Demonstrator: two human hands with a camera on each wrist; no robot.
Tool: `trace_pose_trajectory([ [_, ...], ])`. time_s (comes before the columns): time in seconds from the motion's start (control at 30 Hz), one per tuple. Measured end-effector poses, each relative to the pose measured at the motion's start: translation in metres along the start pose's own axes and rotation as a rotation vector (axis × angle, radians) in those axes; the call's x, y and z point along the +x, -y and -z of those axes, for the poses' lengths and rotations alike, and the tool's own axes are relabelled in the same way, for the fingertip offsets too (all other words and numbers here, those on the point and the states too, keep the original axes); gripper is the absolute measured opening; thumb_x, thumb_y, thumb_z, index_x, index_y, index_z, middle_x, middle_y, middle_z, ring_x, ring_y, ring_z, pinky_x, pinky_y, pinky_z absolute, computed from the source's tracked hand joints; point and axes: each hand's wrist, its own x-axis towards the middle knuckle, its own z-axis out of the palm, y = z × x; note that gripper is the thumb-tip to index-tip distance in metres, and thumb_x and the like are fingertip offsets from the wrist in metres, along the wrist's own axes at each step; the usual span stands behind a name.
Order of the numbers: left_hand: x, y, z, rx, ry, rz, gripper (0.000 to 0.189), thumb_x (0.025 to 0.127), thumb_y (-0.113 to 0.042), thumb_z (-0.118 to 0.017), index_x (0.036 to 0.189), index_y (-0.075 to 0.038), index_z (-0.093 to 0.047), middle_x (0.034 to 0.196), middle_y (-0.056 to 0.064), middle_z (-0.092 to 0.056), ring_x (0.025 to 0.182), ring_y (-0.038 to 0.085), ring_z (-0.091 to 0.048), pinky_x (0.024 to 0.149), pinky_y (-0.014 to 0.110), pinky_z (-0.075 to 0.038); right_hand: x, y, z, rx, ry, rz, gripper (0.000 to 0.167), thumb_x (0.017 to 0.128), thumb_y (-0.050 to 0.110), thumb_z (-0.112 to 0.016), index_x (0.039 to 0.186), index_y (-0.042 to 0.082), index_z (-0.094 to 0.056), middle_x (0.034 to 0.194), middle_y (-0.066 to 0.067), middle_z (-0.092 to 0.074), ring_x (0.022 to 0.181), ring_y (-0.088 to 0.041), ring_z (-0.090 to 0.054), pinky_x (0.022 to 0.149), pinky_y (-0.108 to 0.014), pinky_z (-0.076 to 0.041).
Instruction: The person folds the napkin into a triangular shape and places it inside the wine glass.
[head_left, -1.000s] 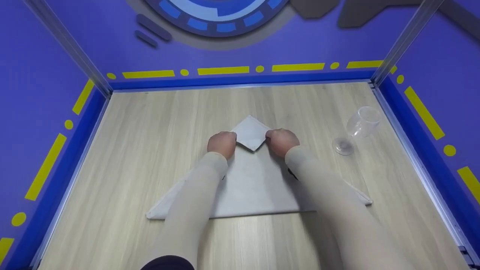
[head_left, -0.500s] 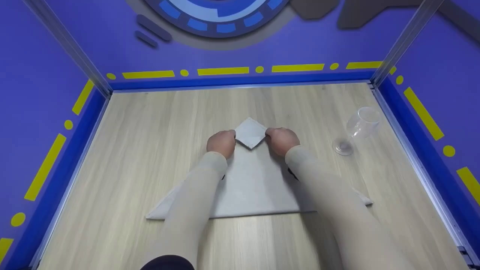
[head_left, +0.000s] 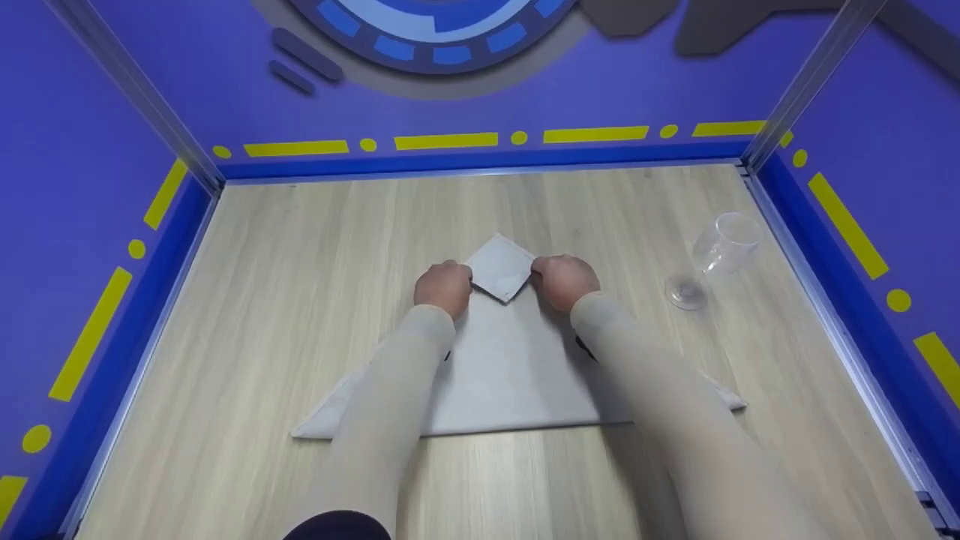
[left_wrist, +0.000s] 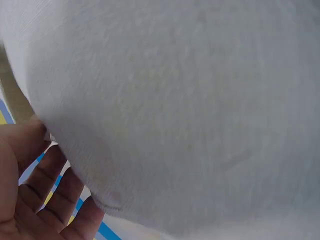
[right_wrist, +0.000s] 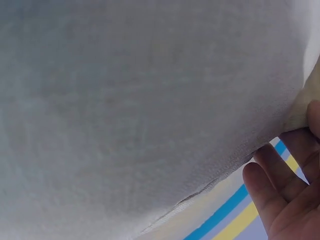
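Note:
A white cloth napkin [head_left: 502, 367], folded into a wide triangle, has its long edge toward the person. At its far end a small corner flap [head_left: 501, 268] is turned over into a diamond whose point faces the person. My left hand [head_left: 444, 289] pinches the cloth at the diamond's left side, and my right hand [head_left: 566, 283] pinches it at the right side. Both wrist views are mostly filled by the cloth [left_wrist: 170, 115]. There the left fingers [left_wrist: 70, 200] and the right fingers [right_wrist: 280, 175] sit along its edge, with the thumbs pinching it.
A clear stemmed glass [head_left: 726, 244] stands on the wood-patterned table [head_left: 300, 247] to the right of the right hand. Blue-purple panels [head_left: 450, 112] with yellow marks enclose the back and both sides. The forearms cover parts of the napkin's lower corners.
The diamond flap's near point dips and shifts slightly between frames. Both hands keep their pinch at nearly the same spots, and the glass stays put.

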Motion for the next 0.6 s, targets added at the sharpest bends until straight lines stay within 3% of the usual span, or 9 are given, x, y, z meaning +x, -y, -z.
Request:
trace_pose_trajectory([
  [0.17,0.0019,0.0008,-0.0033,0.016,-0.008,0.003,0.024,0.109,-0.012,-0.056,0.119,-0.013,-0.077,0.112,0.009,-0.076,0.108,0.027,-0.073,0.090,0.041,-0.061,-0.0014,-0.0008,0.0004,-0.019,0.019,0.014,0.018,0.105,0.018,-0.063,0.109,0.012,-0.080,0.105,-0.009,-0.081,0.100,-0.029,-0.078,0.088,-0.047,-0.061],
  [0.3,0.0027,0.0033,-0.0016,-0.047,-0.008,0.025,0.022,0.109,-0.014,-0.055,0.120,-0.012,-0.075,0.115,0.007,-0.078,0.108,0.026,-0.074,0.092,0.040,-0.060,-0.0020,-0.0002,0.0022,-0.026,0.031,0.015,0.016,0.105,0.016,-0.063,0.106,0.011,-0.079,0.103,-0.009,-0.081,0.098,-0.029,-0.077,0.087,-0.047,-0.061],
  [0.47,0.0015,0.0049,0.0022,-0.140,-0.044,0.039,0.018,0.108,-0.019,-0.059,0.119,-0.009,-0.069,0.113,0.009,-0.077,0.106,0.026,-0.074,0.091,0.039,-0.060,-0.0019,0.0018,0.0042,0.041,0.032,-0.042,0.019,0.108,0.017,-0.057,0.115,0.006,-0.071,0.108,-0.013,-0.080,0.101,-0.031,-0.077,0.087,-0.047,-0.060],
  [0.6,0.0012,0.0069,0.0014,-0.145,-0.066,0.014,0.013,0.108,-0.020,-0.059,0.115,-0.010,-0.064,0.105,0.010,-0.077,0.098,0.026,-0.074,0.086,0.039,-0.059,-0.0024,0.0009,0.0020,0.103,0.044,-0.084,0.017,0.109,0.020,-0.056,0.116,0.006,-0.063,0.107,-0.015,-0.077,0.098,-0.031,-0.075,0.086,-0.046,-0.059],
])
